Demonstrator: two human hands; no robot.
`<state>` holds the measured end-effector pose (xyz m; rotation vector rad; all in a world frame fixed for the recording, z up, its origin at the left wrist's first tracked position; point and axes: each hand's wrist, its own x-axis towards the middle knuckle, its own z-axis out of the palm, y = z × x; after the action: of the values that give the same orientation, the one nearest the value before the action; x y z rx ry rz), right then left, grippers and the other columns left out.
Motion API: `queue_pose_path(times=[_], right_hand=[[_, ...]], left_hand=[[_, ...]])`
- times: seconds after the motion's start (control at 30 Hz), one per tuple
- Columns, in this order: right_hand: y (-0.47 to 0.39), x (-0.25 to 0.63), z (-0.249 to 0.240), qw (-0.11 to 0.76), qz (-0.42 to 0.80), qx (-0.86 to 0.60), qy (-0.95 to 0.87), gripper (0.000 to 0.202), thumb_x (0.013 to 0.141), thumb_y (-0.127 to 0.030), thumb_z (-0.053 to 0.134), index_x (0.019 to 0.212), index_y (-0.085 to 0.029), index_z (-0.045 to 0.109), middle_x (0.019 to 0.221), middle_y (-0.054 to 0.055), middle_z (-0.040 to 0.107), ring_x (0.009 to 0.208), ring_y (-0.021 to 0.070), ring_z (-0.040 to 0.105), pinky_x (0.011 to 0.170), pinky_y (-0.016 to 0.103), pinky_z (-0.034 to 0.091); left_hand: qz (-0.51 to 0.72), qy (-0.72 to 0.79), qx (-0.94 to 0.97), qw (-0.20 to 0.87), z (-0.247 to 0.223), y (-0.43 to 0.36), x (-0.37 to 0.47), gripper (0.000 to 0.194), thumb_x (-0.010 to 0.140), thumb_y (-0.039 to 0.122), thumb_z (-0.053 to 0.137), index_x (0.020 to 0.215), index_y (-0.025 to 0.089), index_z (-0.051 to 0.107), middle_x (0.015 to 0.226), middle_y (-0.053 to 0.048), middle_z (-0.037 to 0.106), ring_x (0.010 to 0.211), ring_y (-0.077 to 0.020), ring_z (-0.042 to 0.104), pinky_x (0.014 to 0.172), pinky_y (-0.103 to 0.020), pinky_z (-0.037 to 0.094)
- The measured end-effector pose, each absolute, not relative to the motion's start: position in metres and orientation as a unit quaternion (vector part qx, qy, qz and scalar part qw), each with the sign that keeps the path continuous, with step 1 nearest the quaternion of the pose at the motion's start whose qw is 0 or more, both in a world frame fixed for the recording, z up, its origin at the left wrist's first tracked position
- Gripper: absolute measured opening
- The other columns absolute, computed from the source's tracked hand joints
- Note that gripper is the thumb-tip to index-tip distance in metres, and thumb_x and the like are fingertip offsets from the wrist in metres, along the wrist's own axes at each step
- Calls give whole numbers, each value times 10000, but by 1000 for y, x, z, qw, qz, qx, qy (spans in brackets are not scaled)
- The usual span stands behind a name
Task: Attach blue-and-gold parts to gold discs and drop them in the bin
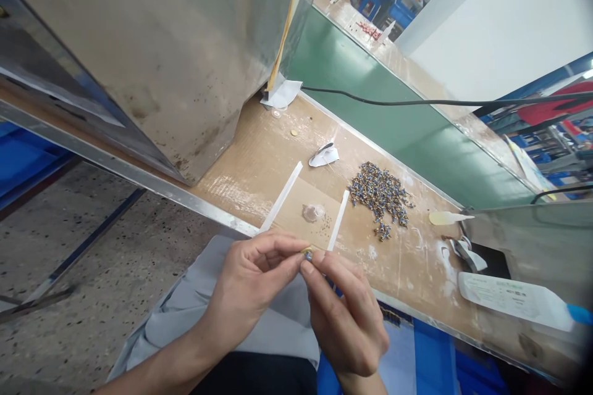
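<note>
My left hand (252, 274) and my right hand (345, 308) meet over the table's front edge. Between their pinched fingertips is a small gold-and-blue metal piece (308, 253), mostly covered by the fingers. Just beyond them, a brown card (319, 188) lies on the table under two white tape strips. A shiny, clear-looking blob (314, 213) sits on this card, with tiny specks to its right. A heap of small blue-and-gold pieces (377, 191) spreads to the right of the card.
Right of the heap lie a nozzle bottle (447, 218) and a large white bottle (514, 299) with a blue cap. A metal box (152, 49) stands at left. Behind runs a green partition (352, 74) with a black cable (393, 100). People work beyond it.
</note>
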<state>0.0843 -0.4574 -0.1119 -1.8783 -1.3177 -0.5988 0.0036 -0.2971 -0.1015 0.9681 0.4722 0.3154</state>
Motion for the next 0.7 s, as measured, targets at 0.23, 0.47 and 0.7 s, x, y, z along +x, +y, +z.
queue_pose_path(times=[0.23,0.47,0.7], right_hand=[[-460,86,-122,380,-230,-738,-508,468,1025,7,754,1432,-220,795,1320,94,828,1194,283,838,993,399,776],[-463,84,-121,393,-246,-730,-502,470,1001,46,764,1417,-169,801,1308,122,820,1189,296,835,990,418,777],[-464,85,-121,406,-235,-738,-486,461,1016,29,746,1415,-195,805,1276,108,829,1168,285,838,972,412,773]], left_hand=[[162,262,518,798,-105,-304,4,64,959,264,897,1007,228,921,991,-29,852,928,-168,803,842,-198,633],[189,298,566,745,-103,-312,5,188,918,215,904,1100,260,914,991,-19,864,904,-179,814,853,-225,670],[205,291,618,701,-105,-315,6,163,945,264,886,1100,310,907,984,-11,848,924,-193,805,898,-247,664]])
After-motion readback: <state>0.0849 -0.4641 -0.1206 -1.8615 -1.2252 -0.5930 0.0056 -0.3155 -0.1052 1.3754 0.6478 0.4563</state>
